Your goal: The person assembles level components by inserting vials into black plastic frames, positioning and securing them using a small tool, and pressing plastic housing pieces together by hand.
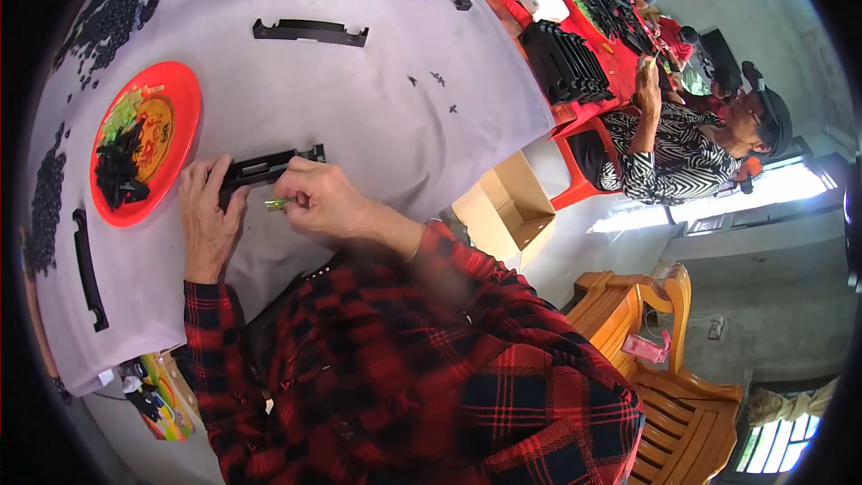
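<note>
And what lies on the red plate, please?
The red plate holds small black parts and, beside them, pale green pieces; the surface underneath them is covered.

A black slotted bar (pixel 268 167) (long, narrow) slants near a green piece (pixel 276 204).

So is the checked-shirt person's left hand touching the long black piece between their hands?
Touching. The head view shows the left hand closed around the left end of the long black piece, with no gap showing.
</note>
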